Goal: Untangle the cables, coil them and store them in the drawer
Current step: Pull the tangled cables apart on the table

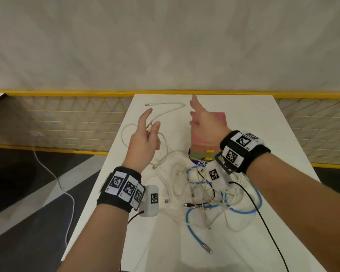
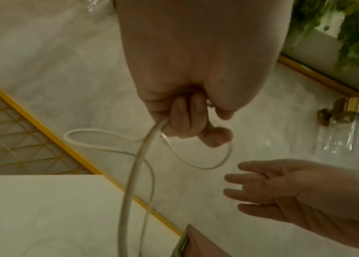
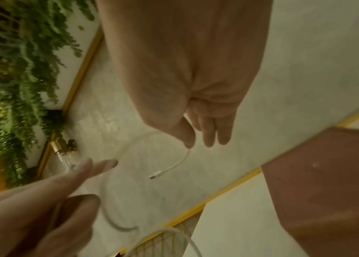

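Observation:
My left hand (image 1: 151, 122) is raised over the far left of the white table (image 1: 253, 118); in the left wrist view its fingers (image 2: 187, 121) curl round a white cable (image 2: 134, 165). That cable (image 1: 165, 104) loops in the air, and its free plug end (image 3: 157, 173) dangles. My right hand (image 1: 196, 112) is held up beside it with straight fingers (image 3: 209, 132), holding nothing, above a small pink drawer unit (image 1: 219, 119). A tangle (image 1: 204, 191) of white, blue (image 1: 190, 218) and black (image 1: 196, 204) cables lies in front of the unit.
A yellow-framed mesh railing (image 1: 67, 122) runs behind and left of the table. Another white cord (image 1: 53, 177) trails on the dark floor at the left. The wrist views show hanging green plants (image 3: 20, 87) and a glass wall lamp (image 2: 338, 130).

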`<state>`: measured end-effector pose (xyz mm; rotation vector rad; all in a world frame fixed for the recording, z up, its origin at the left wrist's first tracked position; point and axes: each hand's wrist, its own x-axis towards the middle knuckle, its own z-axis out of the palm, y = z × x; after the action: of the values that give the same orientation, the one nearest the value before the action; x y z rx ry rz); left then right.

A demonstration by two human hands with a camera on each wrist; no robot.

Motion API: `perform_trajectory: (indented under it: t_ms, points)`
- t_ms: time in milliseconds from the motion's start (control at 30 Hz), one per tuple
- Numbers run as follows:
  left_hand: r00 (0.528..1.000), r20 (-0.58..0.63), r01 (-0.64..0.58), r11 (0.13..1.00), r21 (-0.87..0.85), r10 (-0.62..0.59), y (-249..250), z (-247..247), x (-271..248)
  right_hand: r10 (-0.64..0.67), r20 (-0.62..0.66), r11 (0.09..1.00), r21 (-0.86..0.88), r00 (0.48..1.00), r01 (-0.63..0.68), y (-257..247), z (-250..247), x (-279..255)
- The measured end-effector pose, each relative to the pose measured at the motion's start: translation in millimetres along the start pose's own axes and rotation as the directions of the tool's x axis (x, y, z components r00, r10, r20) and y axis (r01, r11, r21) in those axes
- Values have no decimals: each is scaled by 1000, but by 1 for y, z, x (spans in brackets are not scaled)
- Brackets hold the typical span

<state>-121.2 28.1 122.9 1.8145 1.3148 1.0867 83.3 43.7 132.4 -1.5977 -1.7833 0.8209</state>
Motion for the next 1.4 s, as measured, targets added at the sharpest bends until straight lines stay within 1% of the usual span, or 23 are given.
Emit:
perform_trajectory:
  t_ms: [33,67,133,167,233,367,433,533,600,667,733,767,833,933,1000,1033,1100,1167,1233,1267,1333,1400]
  points:
    - [998,51,36,999,-8,-36,-5,3,0,50,45,999,-14,998,-50,3,8,5]
    - [993,96,72,997,-14,-70,-9,7,-1,78,48,995,-66,996,-74,8,16,7]
    - [983,157,102,995,-15,-98,-16,13,-4,72,56,971,-231,996,-57,26,36,5]
    - [979,172,109,994,-5,-106,-19,15,-5,73,101,952,-304,992,-39,35,47,2]
    - [968,210,137,991,-1,-134,-24,18,-9,127,216,903,-430,968,-22,52,68,-7]
    - [944,269,197,980,9,-192,-27,21,-17,268,350,784,-620,897,8,75,95,-17]
    - [941,261,219,976,5,-213,-27,22,-18,309,363,707,-706,879,43,80,103,-19]
    - [947,232,229,973,-11,-220,-27,25,-19,282,325,624,-777,903,85,82,108,-23]
    - [952,220,225,974,-27,-214,-28,28,-20,246,316,587,-801,916,119,85,110,-23]
    - [957,206,218,975,-52,-203,-27,31,-21,219,316,584,-800,923,135,87,110,-23]
    - [963,181,215,973,-78,-199,-27,32,-21,192,297,620,-776,935,119,90,107,-25]
    - [967,164,212,973,-94,-195,-27,31,-20,173,275,657,-748,946,97,91,104,-26]
    - [974,120,205,972,-111,-192,-27,29,-18,135,199,770,-638,971,24,90,92,-28]
    - [979,67,203,965,-164,-195,-30,23,-15,80,-9,926,-369,997,-78,75,66,-36]
    - [978,62,207,955,-214,-198,-29,22,-13,85,-161,982,-151,983,-110,57,52,-44]
    - [978,65,207,953,-223,-197,-27,23,-12,89,-202,995,-36,975,-98,46,47,-49]
    - [978,100,204,952,-229,-186,-18,30,-12,72,-224,988,150,972,-39,24,41,-59]
    - [972,173,202,946,-255,-161,-3,40,-12,28,-227,964,264,974,34,8,41,-67]
    - [963,236,207,922,-327,-133,14,49,-13,-26,-239,940,325,971,105,-3,44,-74]
    - [963,247,203,902,-382,-112,22,51,-13,-46,-243,933,336,969,129,-6,45,-77]
    - [969,228,191,871,-453,-94,31,53,-12,-69,-232,927,344,970,148,-8,46,-81]
    - [977,184,184,856,-482,-107,36,52,-9,-75,-198,930,341,977,141,-4,43,-84]
